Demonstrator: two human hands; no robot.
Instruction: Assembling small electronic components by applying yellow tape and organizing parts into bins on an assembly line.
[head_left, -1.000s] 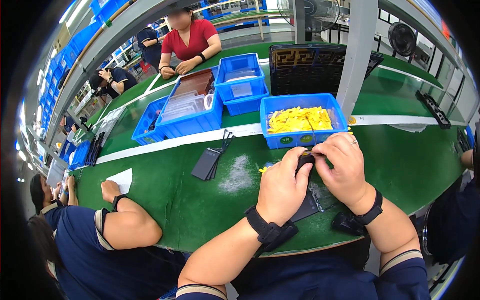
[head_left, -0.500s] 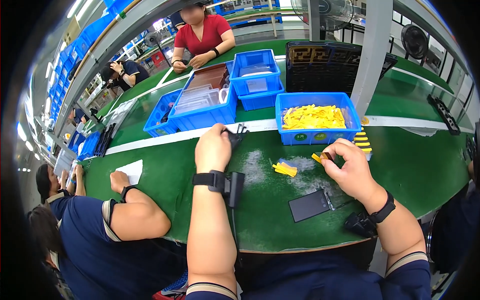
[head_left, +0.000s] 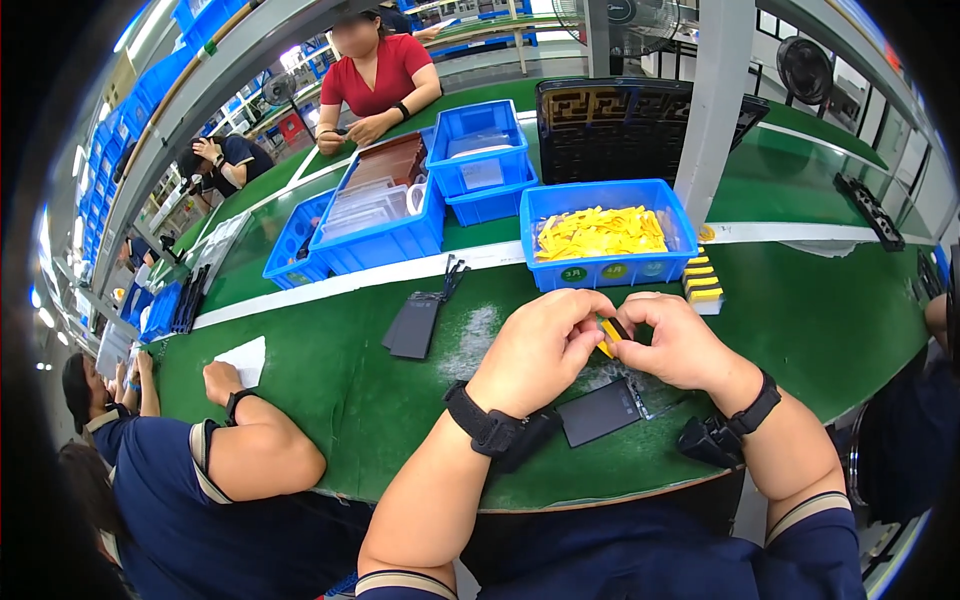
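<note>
Angling inward, left hand (head_left: 535,345) faces right hand (head_left: 676,340); both clamp a yellow strip (head_left: 609,331).

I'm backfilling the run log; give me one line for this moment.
left hand: at yellow-black strip; right hand: holding it; nearer: black flat pack; beyond: blue bin, yellow pieces inside

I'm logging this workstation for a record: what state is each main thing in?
Left hand: curled, fingertips at a small yellow-black piece
Right hand: pinching that piece
Nearest blue bin: open, heaped with yellow pieces
Yellow strips: in a row beside the bin
Single black pack: lying flat
Black pack pair: overlapping, lying flat
Small blue bins: stacked, upper one open
Large blue bin: open, holding clear parts
</note>
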